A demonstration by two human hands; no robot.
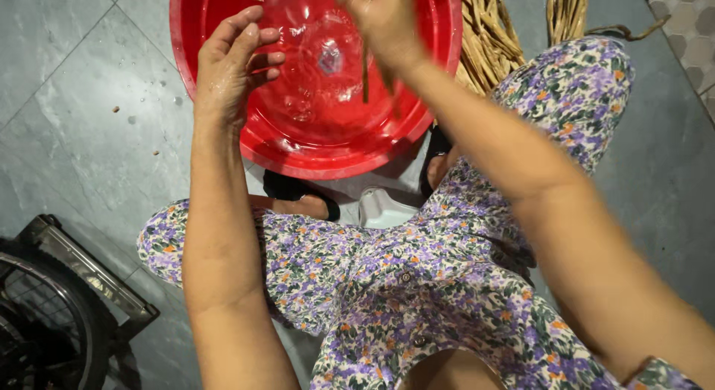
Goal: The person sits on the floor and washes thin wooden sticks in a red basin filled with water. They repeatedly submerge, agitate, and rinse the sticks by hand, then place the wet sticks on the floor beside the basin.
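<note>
Left hand (234,66) hangs over left rim of red basin (223,148), fingers curled loose, grasping nothing. Right hand (383,21), blurred, is raised over basin's far side w/ forearm slanting down, pinching a thin green stem (365,73) that dangles above the water.

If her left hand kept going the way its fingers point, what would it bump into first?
The left hand hangs over the near-left rim of the red basin, fingers curled toward the middle. Going straight on, it would probably meet the thin greenish stalk hanging from the right hand, though depth is hard to judge.
</note>
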